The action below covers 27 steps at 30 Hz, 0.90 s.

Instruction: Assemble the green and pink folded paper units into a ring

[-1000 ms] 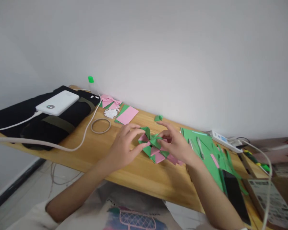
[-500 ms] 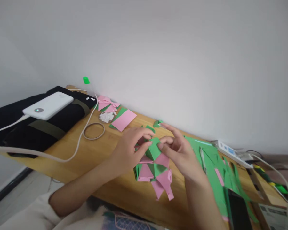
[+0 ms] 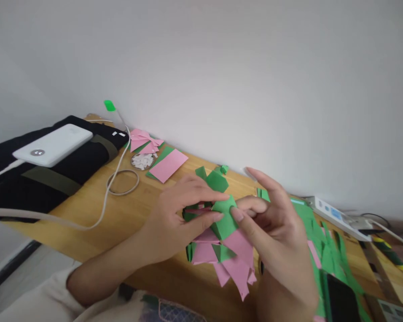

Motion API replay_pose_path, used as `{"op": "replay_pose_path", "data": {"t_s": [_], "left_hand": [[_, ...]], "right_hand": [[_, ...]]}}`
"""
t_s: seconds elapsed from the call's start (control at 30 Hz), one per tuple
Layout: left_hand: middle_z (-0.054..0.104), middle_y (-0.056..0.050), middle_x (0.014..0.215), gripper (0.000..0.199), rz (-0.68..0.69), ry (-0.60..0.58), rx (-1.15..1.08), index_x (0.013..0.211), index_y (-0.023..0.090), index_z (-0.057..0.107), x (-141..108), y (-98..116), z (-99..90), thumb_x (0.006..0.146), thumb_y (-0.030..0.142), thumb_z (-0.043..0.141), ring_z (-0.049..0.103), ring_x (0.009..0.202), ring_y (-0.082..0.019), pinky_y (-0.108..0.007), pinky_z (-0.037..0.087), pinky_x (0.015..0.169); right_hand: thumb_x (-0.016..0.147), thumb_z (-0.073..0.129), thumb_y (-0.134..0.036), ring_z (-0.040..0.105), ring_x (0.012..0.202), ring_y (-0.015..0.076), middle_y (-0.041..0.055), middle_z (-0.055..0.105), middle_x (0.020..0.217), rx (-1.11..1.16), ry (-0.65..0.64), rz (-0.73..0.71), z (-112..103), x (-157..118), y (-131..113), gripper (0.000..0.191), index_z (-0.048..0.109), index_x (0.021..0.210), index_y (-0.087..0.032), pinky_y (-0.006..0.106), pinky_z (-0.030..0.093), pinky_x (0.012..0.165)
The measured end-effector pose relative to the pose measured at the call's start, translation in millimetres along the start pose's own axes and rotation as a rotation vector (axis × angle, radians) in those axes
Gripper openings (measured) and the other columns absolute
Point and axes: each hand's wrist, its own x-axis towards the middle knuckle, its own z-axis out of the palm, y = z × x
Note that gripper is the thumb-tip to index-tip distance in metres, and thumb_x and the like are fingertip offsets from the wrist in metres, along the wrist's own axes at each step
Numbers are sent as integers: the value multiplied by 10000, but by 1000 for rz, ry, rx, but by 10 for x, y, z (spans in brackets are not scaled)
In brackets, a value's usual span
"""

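A folded paper model [image 3: 206,253] of green and pink pieces is held up over the table between my two hands. My left hand [image 3: 177,219] grips its upper left side, thumb and index finger at the edge of a green flap [image 3: 225,221]. My right hand [image 3: 275,232] pinches the right edge of that flap between thumb and index finger, with another finger raised. Pink pointed pieces [image 3: 237,273] hang from the lower end. Behind the fingers, more green folds [image 3: 217,180] stick up. Part of the model is hidden by my left hand.
At left a white power bank [image 3: 53,145] lies on a black bag [image 3: 97,167]. Pink and green sheets [image 3: 169,165], a dish of white bits [image 3: 143,161] and a ring [image 3: 122,182] lie nearby. Green paper, a phone [image 3: 340,297] and a power strip [image 3: 339,217] are at right.
The model and my right hand appear larger and nearer. My left index finger has stretched out across the flap's top, and the view has shifted slightly.
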Motion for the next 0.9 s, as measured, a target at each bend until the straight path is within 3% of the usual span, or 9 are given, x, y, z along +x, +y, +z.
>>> {"op": "replay_pose_path", "data": {"t_s": [0.13,0.27,0.43,0.63,0.8,0.9], "left_hand": [[675,-7,812,188,-3,18,-35,958,275,723,-16,-32,41,796,179,716,614,833,-185,-322,508,743],[677,-5,798,197,78,61,-34,948,267,730,-19,-70,64,789,151,726,613,831,-176,-319,511,738],[709,7,798,233,116,80,-20,948,261,731,-27,-83,59,773,107,732,609,856,-171,-334,521,812],[721,21,791,215,126,57,-7,924,248,722,-12,-25,73,789,82,702,618,822,-152,-351,519,885],[692,-2,833,193,13,48,0,960,236,695,-22,0,81,794,136,691,624,831,-159,-280,530,696],[684,-6,805,96,3,31,29,878,215,685,-19,2,82,804,155,677,624,827,-164,-288,517,711]], "right_hand": [[875,618,-160,617,640,142,-38,616,711,-81,13,-40,-11,-49,-19,573,427,1372,-372,299,581,606],[847,614,-88,625,694,138,-40,602,714,-171,31,-157,3,-81,-28,614,426,1384,-318,299,596,669],[818,615,-37,630,708,123,4,676,918,-233,77,-215,8,-103,-57,638,440,1376,-293,284,607,681],[823,630,-64,638,727,128,20,682,966,-229,90,-232,9,-97,-61,607,459,1365,-276,291,614,685],[820,646,-49,665,805,129,5,710,925,-201,135,-241,33,-85,-51,593,480,1342,-276,256,600,734],[811,654,-33,674,827,120,-1,721,922,-180,150,-245,45,-88,-47,619,473,1344,-287,231,590,744]]}}
